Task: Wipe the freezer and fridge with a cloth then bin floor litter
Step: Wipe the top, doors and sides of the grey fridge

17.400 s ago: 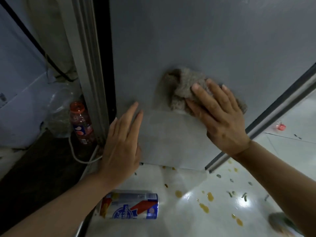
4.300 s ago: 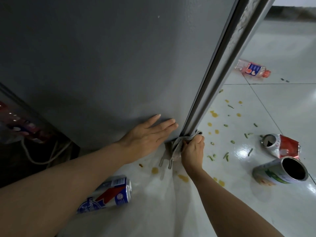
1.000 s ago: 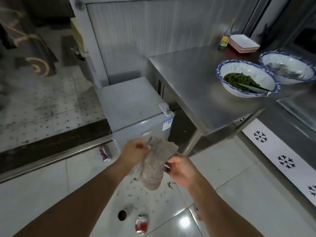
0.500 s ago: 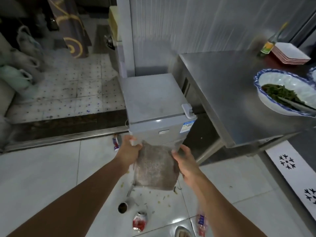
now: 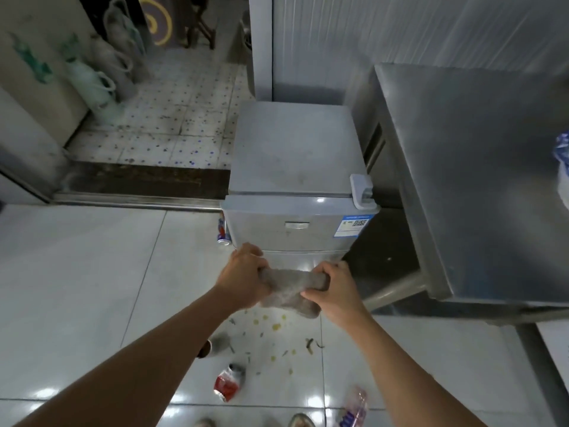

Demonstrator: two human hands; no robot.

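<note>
The grey-brown terry cloth (image 5: 291,288) hangs in the air in front of the small grey two-door fridge (image 5: 295,167), folded over into a thick band whose long axis runs left to right between the two hands. The left hand (image 5: 243,280) grips the band's left end, its fingers (image 5: 251,252) curled over the top edge; the right hand (image 5: 334,291) holds the right end, fingers (image 5: 331,272) wrapped around the fold with the thumb pressing the lower layer. Both hands are equally near the cloth, and both sit just short of the fridge's lower door, with the fridge top further off and above them. A loose flap droops below the band toward the white tiled floor (image 5: 92,288).

The next move probably turns on which hand keeps the cloth: the fridge top lies straight ahead of both, so either could carry it there.

Half a second ago the cloth was spread flat as an open rectangle held by its upper corners; now it is doubled over into a narrow roll and the hands are closer together. The view has also tilted, pushing the steel table (image 5: 477,180) further right. On the floor below lie a crushed red can (image 5: 228,382), a plastic bottle (image 5: 354,406) and scattered food scraps (image 5: 277,326), not yet picked up.
</note>
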